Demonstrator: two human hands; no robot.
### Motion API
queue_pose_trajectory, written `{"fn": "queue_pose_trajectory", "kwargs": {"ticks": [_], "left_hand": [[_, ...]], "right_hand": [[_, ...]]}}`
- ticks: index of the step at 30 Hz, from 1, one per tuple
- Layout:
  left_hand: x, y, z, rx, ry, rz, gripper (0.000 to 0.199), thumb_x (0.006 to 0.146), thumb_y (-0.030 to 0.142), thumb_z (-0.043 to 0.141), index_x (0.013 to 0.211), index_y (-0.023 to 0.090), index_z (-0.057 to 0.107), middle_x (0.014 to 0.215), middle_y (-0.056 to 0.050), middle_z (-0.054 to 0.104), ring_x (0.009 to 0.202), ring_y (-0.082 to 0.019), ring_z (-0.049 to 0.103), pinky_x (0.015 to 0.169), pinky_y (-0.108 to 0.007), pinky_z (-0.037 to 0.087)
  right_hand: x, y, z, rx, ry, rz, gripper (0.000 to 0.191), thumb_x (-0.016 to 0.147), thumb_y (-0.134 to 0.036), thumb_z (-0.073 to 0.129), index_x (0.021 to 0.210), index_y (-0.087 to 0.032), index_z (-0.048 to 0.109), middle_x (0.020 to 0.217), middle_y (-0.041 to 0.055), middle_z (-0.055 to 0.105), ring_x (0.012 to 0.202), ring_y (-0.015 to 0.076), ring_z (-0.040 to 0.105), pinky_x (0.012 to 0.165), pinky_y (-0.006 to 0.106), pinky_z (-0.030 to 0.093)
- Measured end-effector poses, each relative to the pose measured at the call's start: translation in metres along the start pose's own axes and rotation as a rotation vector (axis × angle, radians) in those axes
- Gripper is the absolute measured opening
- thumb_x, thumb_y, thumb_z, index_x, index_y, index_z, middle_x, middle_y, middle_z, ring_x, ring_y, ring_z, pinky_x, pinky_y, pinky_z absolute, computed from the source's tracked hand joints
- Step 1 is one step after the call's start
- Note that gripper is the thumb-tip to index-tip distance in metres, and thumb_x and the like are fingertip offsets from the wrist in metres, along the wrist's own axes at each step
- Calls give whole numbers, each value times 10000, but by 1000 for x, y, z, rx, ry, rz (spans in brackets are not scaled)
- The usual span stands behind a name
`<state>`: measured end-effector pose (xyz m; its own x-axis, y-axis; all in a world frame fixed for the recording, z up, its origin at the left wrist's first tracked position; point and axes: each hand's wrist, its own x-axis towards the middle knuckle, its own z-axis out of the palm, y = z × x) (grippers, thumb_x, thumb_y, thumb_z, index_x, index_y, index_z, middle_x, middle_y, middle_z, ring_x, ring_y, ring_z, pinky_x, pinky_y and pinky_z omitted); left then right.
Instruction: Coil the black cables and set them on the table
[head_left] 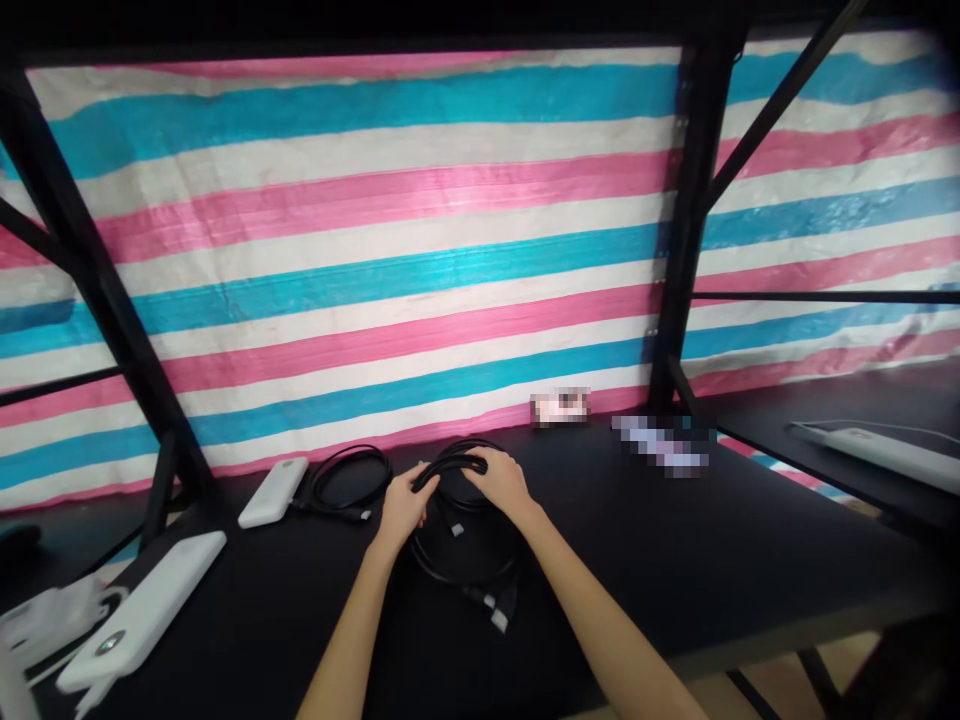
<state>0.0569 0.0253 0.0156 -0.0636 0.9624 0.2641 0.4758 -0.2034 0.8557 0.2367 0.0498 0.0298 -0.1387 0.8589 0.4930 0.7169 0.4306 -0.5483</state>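
My left hand (405,508) and my right hand (501,482) hold a coiled black cable (451,463) between them, above the black table. The fingers of both hands are closed on the bundle. A metal plug (457,530) hangs just below the coil. Closer to me, a looser black cable loop (450,580) reaches the tabletop, with light plug ends (498,620) near my right wrist. Left of my left hand lies another coiled black cable (349,514), its end beside a small white power bank (274,492).
A long white power bank (150,605) and white adapters (52,620) sit at the left of the black table (622,560). Blurred small items (560,407) lie at the back right. Black metal posts (686,230) and striped sheeting (420,270) stand behind. Another white device (892,455) is far right.
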Motion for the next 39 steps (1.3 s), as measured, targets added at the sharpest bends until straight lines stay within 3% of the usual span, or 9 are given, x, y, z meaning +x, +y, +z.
{"fn": "queue_pose_trajectory", "kwargs": {"ticks": [6, 11, 18, 23, 25, 29, 31, 35, 39], "left_hand": [[-7, 10, -5, 529, 129, 66, 272, 780, 434, 540, 883, 219, 672, 708, -33, 680, 667, -186, 632, 555, -237, 388], [-8, 9, -3, 565, 90, 106, 236, 805, 393, 527, 965, 261, 641, 883, -45, 696, 816, -218, 629, 629, -248, 381], [-8, 9, 3, 205, 229, 110, 140, 704, 366, 649, 771, 244, 669, 716, -62, 658, 678, -226, 604, 533, -235, 343], [-3, 9, -2, -35, 292, -24, 181, 683, 377, 648, 666, 199, 621, 524, 15, 560, 305, -89, 408, 355, -210, 254], [1, 6, -6, -110, 375, -100, 222, 678, 404, 639, 664, 187, 594, 418, 56, 468, 262, -75, 353, 333, -206, 239], [4, -1, -12, -445, 487, -252, 325, 632, 470, 650, 644, 185, 494, 331, 118, 287, 260, -55, 276, 304, -181, 152], [4, -3, -13, -577, 480, -265, 388, 583, 493, 679, 611, 191, 437, 346, 128, 275, 272, -37, 261, 305, -169, 130], [6, -4, -9, -750, 388, -244, 476, 514, 509, 717, 580, 201, 360, 379, 126, 312, 290, -29, 298, 312, -167, 155], [10, 0, -1, -886, 280, -246, 401, 539, 443, 720, 641, 188, 428, 383, 106, 386, 366, -78, 449, 385, -187, 299]], "right_hand": [[-2, -6, 0, -83, -41, -20, 197, 743, -308, 596, 919, -282, 681, 947, -8, 698, 895, 193, 629, 697, 244, 434], [-4, -14, 0, -123, -93, -44, 163, 769, -343, 571, 821, -254, 698, 838, 16, 710, 830, 191, 642, 646, 238, 416], [0, -9, 4, 83, -64, 0, 168, 720, -358, 617, 649, -212, 658, 663, 24, 678, 639, 177, 625, 562, 236, 420], [3, -5, 2, 555, -310, 287, 244, 688, -371, 648, 573, -181, 547, 418, -46, 523, 285, 77, 420, 322, 193, 347], [4, -7, 0, 715, -326, 364, 279, 697, -372, 647, 562, -180, 497, 395, -67, 478, 269, 66, 407, 300, 181, 344], [4, -13, -1, 905, -319, 454, 266, 799, -373, 541, 634, -179, 466, 401, -60, 482, 335, 109, 531, 297, 160, 353], [4, -14, 2, 960, -300, 464, 264, 812, -391, 520, 666, -181, 458, 412, -68, 480, 333, 103, 527, 305, 164, 381], [7, -14, 8, 1127, -197, 446, 350, 730, -498, 593, 651, -198, 430, 383, -135, 327, 260, 46, 342, 347, 221, 469], [11, -18, 7, 1280, -55, 333, 438, 648, -601, 625, 645, -206, 435, 395, -145, 254, 269, 36, 263, 354, 229, 473]]}}
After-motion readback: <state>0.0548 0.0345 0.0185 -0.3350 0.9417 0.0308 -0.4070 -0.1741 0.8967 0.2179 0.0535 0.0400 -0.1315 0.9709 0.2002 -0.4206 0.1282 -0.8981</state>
